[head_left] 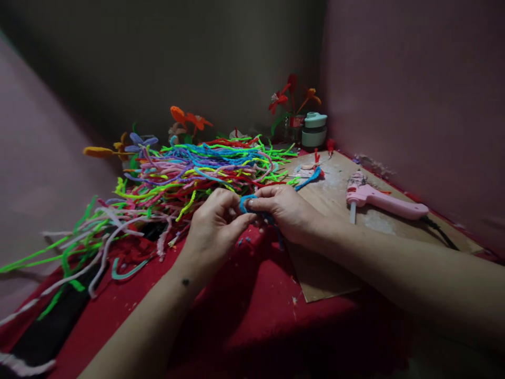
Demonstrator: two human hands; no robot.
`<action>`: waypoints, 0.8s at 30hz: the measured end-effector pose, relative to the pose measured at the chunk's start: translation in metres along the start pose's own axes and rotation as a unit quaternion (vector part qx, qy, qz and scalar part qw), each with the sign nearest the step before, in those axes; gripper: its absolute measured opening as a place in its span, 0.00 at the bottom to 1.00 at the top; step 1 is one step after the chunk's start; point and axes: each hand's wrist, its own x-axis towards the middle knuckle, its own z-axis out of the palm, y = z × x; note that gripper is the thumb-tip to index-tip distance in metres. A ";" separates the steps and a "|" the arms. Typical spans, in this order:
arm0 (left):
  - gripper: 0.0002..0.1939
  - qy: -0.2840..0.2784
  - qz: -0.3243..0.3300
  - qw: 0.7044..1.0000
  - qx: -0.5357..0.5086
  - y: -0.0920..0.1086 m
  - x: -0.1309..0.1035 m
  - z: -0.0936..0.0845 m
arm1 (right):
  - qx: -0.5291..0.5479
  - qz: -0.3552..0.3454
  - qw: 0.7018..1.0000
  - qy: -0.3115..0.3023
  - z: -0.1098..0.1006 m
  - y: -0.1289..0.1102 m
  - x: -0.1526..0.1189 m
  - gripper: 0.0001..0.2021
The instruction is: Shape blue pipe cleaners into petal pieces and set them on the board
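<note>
Between my two hands, in the middle of the head view, a blue pipe cleaner point(245, 202) is bent into a small loop. My right hand point(282, 210) pinches it, and a darker length hangs below those fingers. My left hand point(219, 223) is closed at the loop's left side, thumb and fingertips against it; its curled fingers are partly hidden. Just behind my hands lies a large heap of colourful pipe cleaners point(221, 163). Another blue fuzzy piece point(310, 178) rests on the board beyond my right hand.
A pink hot glue gun point(389, 201) lies on a brown board point(331, 279) at right, its black cord point(440, 231) trailing off. Behind stand a pale green-lidded container point(314, 131) and red fuzzy flowers point(279, 100). A red cloth point(252, 295) covers the table. Walls close in on both sides.
</note>
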 end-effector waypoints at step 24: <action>0.10 -0.230 -0.080 0.970 -0.010 -0.009 -0.001 -0.008 | 0.141 0.045 0.989 0.028 0.001 -0.002 0.005 0.06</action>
